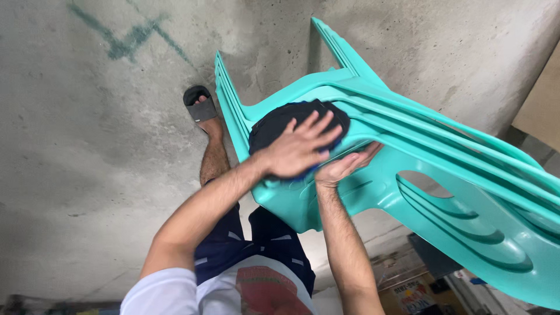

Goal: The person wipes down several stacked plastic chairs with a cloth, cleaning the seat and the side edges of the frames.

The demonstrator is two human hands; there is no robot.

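A stack of turquoise plastic chairs (420, 169) is tilted on its side in front of me, legs pointing toward the far wall. My left hand (297, 149) lies flat with fingers spread on a dark cloth (277, 123), pressing it against the chair's seat edge. Just beside it, my right hand (344, 166) grips the underside of the seat rim, fingers curled around the plastic. A bit of blue shows under my left palm.
A bare concrete floor (87, 175) with a green painted mark (131, 38) spreads out below. My sandalled foot (201, 108) stands left of the chairs. Cardboard boxes and clutter (420, 280) lie at the lower right.
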